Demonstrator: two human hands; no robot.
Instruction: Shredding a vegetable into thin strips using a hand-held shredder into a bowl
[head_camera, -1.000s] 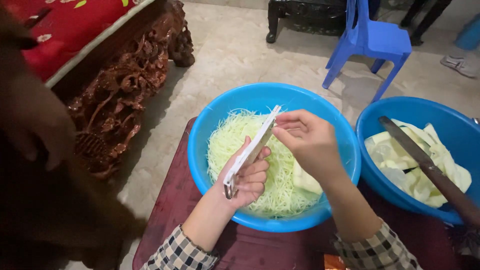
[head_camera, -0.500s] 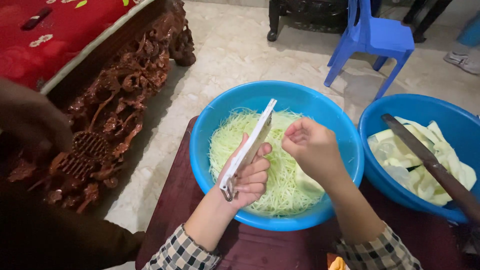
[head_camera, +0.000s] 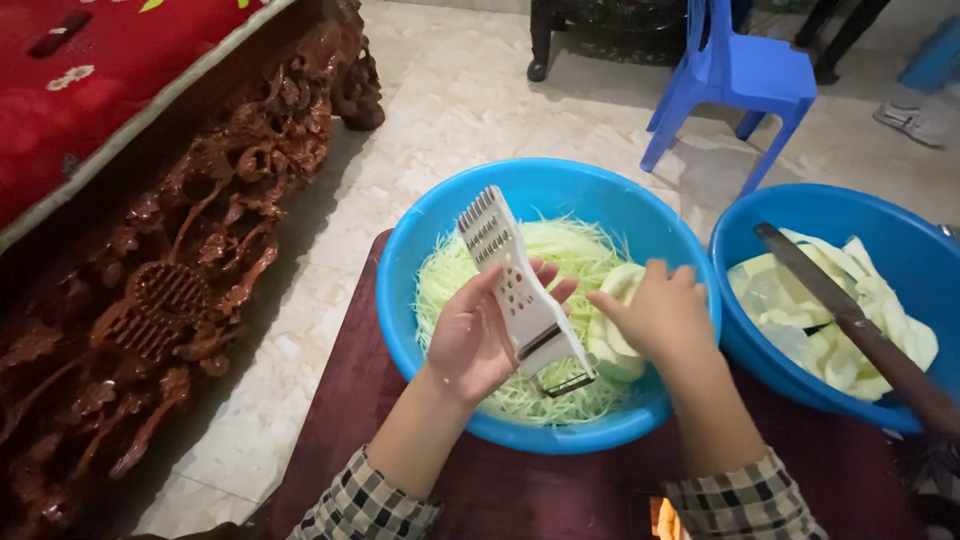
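- Left hand: palm up over the near basin, fingers curled loosely around a white slicer, thumb side toward the wearer.
- White handheld grater-slicer: flat plastic board with a toothed blade row at its far end and round holes along the middle; held tilted, far end raised, near end with a metal loop low above the shreds.
- Right hand: fingers pressed together and bent down over a pale green chunk, gripping it from above, just beside the slicer.
- Pale green fruit chunk: peeled, rounded piece, lying against the slicer's right edge inside the near basin; partly hidden under the right hand.
- Near blue plastic basin: round, on a dark red stool; holds a heap of shreds.
- Pale green shreds: fine strands filling the basin's floor beneath both hands.
- Far blue basin: to the right, touching or nearly touching the near basin; holds peeled pale slabs.
- Long knife: dark blade and brown handle resting across the right basin.
- Dark red stool top: bears both basins.
- Blue plastic chair: on the tiled floor beyond.
- Carved dark wooden furniture: at left, with red cushion above.
- Checked sleeves: on both forearms.
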